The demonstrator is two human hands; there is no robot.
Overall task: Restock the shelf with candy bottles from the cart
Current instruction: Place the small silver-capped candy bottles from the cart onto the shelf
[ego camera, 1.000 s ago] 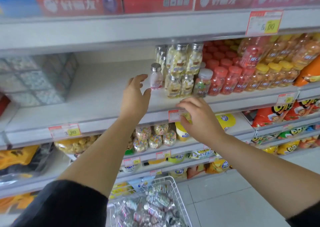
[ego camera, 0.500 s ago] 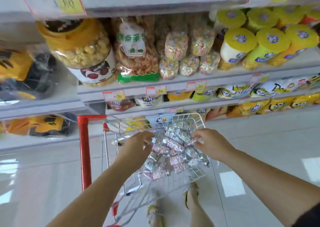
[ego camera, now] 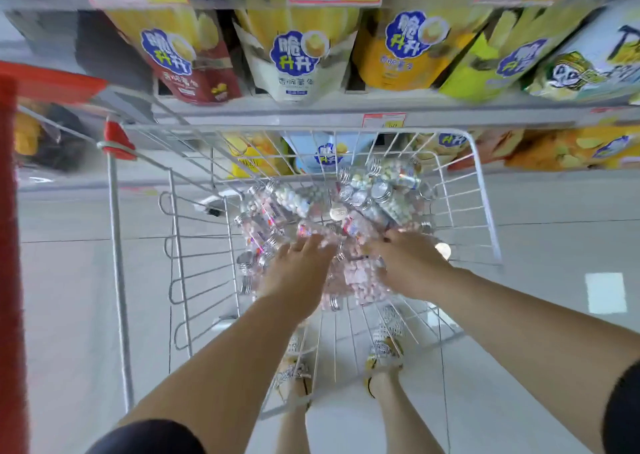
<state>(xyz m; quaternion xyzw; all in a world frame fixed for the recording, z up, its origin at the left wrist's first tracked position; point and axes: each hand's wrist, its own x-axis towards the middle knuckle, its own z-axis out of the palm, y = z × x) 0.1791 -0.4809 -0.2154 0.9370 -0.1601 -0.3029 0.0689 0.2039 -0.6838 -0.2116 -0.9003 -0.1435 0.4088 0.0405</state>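
Inside the wire cart [ego camera: 242, 128], candy bottles [ego camera: 381, 192] are lying heaped, silver caps showing. Left hand [ego camera: 298, 273] and right hand [ego camera: 410, 266] are resting on the pile; blur is hiding whether either is gripping.

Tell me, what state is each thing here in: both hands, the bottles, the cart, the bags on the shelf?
Candy bottles, capped, lying piled in the cart.
Cart, standing beside the shelf.
Left hand, in the cart, fingers stretched over the candy bottles.
Right hand, on the candy bottles; grip unclear.
Snack bags, upright on the shelf.
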